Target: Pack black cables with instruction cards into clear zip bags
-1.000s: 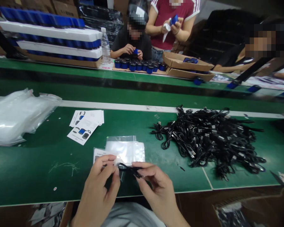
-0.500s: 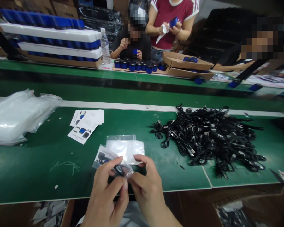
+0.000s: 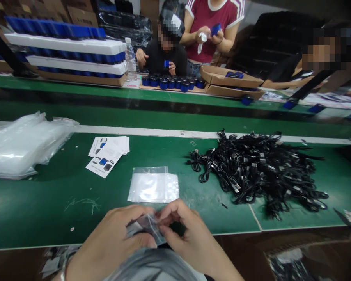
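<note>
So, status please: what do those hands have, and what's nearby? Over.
Left-hand grip on small clear plastic bag; right-hand grip at its edge. Flat translucent plastic bags lie just beyond. Tangled black cable heap to the right.

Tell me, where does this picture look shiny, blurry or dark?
Head view: white glare on the flat clear bags and the big bag bundle; head view: the small clear bag between left hand and right hand looks soft, its contents hard to read; head view: blue pieces at upper left smeared, upper right corner dark.
</note>
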Available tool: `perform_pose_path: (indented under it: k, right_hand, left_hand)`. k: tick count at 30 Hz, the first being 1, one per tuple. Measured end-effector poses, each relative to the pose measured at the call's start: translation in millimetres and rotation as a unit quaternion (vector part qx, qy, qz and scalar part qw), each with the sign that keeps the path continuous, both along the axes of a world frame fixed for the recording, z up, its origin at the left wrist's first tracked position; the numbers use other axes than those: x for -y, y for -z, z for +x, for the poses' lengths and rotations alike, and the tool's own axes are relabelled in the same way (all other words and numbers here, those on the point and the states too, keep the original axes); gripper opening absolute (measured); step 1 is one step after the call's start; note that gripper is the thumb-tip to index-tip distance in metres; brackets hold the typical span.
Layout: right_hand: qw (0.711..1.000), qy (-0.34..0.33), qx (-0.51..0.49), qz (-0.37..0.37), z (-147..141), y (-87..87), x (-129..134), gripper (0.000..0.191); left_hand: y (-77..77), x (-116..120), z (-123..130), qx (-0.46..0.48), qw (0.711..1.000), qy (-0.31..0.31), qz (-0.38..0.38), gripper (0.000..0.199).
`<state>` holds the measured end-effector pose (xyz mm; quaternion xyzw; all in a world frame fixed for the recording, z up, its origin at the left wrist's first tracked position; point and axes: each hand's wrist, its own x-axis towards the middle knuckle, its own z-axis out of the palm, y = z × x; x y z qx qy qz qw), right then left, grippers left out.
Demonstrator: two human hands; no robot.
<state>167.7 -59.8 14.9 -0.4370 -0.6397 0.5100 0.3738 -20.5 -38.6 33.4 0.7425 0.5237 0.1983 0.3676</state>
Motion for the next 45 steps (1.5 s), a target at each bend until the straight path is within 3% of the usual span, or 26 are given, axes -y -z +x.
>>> perform_pose_path:
  k: [3, 8, 13, 17, 23, 29, 32, 38, 45]
  right_hand:
    - [0.998, 0.013, -0.026, -0.049, 0, 2.9, 0, 0.026]
    - [0.995, 0.029, -0.032, -0.092, -5, 4.7, -2, 0.029]
    - [0.996, 0.051, 0.011, -0.065, -7, 2.7, -3, 0.023]
    - [0.997, 0.049, 0.054, 0.027, -4, 2.2, -3, 0.013]
    - [0.988, 0.089, 0.052, 0.119, -3, 6.8, -1, 0.01]
    - [0.995, -0.003, 0.087, 0.039, -5, 0.7, -4, 0.017]
    - [0.995, -0.025, 0.08, 0.045, -8, 2.8, -6, 0.019]
    - [0.992, 0.121, -0.034, 0.001, -4, 6.1, -6, 0.01]
    - [0.992, 0.123, 0.026, 0.033, -3, 2.8, -2, 0.012]
  left_hand:
    - [5.9, 6, 5, 0.004, 0.995, 0.03, -0.093, 0.014]
    - [12.4, 10, 7, 0.027, 0.991, 0.006, -0.129, 0.015]
    - [12.8, 10, 7, 0.092, 0.984, -0.036, -0.148, 0.017]
    - [16.3, 11, 6, 0.117, 0.977, -0.071, -0.166, 0.022]
    - [17.7, 12, 7, 0.087, 0.985, -0.088, -0.125, 0.037]
    - [18.4, 14, 13, 0.074, 0.99, -0.084, -0.09, 0.035]
    - [21.2, 16, 13, 0.06, 0.993, -0.075, -0.065, 0.037]
    - [18.5, 14, 10, 0.111, 0.977, -0.183, -0.009, 0.031]
    - [17.7, 12, 10, 0.157, 0.961, -0.225, 0.034, 0.024]
